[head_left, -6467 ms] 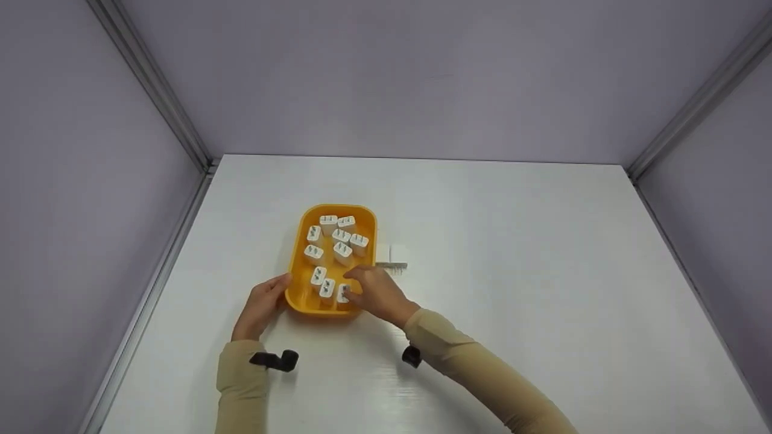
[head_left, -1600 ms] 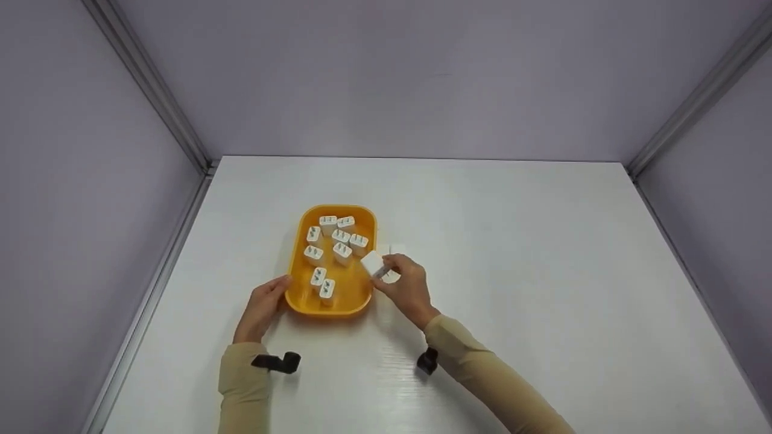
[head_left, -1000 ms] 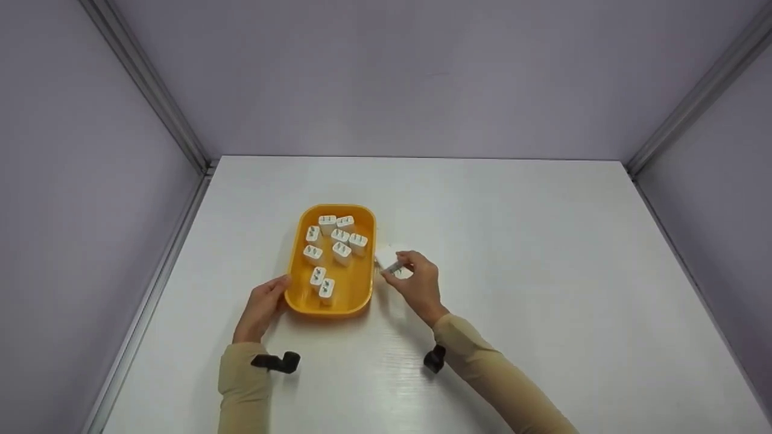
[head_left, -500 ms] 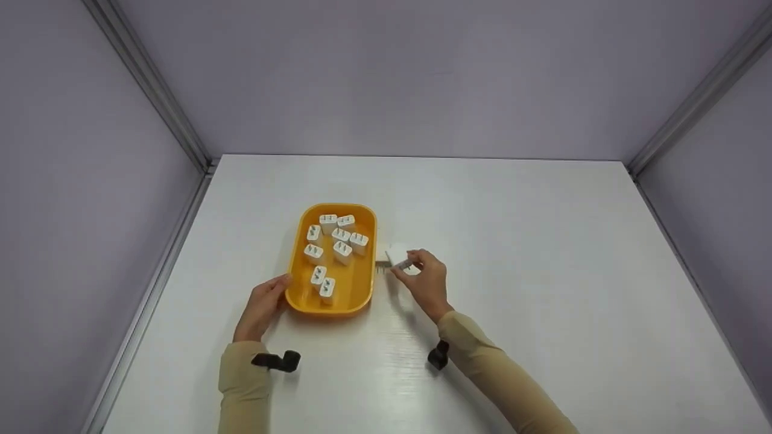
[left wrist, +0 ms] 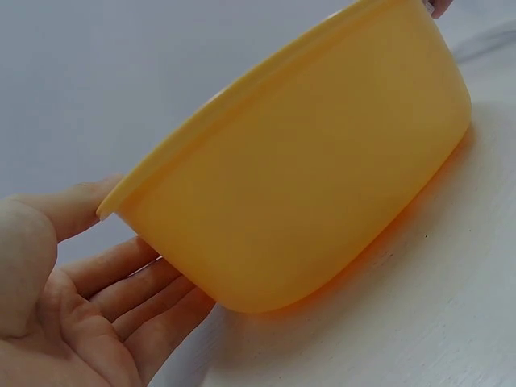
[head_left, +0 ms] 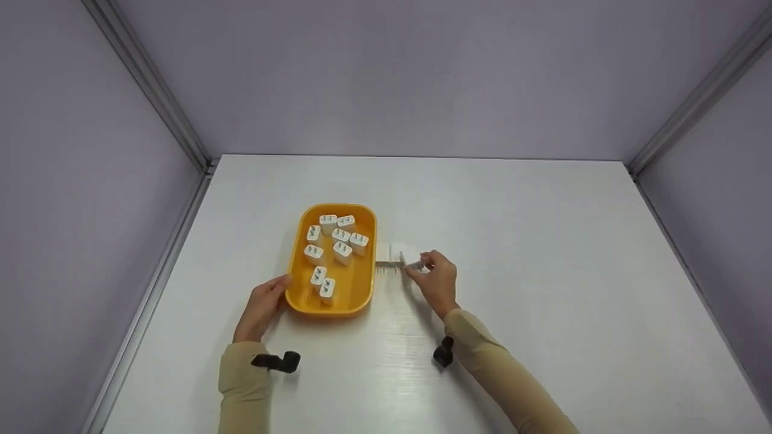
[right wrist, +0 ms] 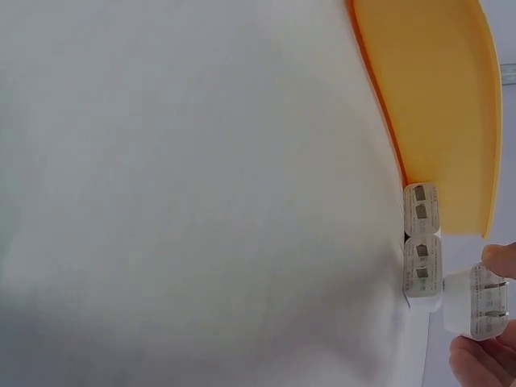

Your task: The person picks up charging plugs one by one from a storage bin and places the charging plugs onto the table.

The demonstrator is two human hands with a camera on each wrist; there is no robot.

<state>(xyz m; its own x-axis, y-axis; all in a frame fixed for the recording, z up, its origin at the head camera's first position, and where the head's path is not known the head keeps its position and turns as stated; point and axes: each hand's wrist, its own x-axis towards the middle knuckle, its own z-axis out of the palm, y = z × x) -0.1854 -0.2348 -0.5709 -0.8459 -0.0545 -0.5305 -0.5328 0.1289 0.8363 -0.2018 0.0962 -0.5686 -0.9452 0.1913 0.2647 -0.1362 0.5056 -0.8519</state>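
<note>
My left hand (head_left: 260, 308) grips the near left end of a yellow plastic tray (left wrist: 298, 177), thumb at its rim and fingers against the outer wall. Several white two-prong charger plugs (head_left: 313, 254) stand in the tray, prongs up. My right hand (head_left: 436, 281) pinches another white charger plug (right wrist: 477, 302) between thumb and fingers, just right of the tray. Two more charger plugs lie in a row against the tray's right side, the nearer to the tray (right wrist: 422, 208) and the outer one (right wrist: 423, 270), prongs facing the body. The held plug is right beside the outer one.
The white tabletop (head_left: 543, 271) extends around the tray. Grey walls (head_left: 416, 78) with metal corner posts enclose the back and both sides. A black wrist camera (head_left: 443, 352) sits on the right sleeve, and another black camera (head_left: 277, 361) on the left.
My right hand lifted one charger plug out of the tray's near right corner and carried it right, beyond the row of two. The left hand has stayed at the tray's edge.
</note>
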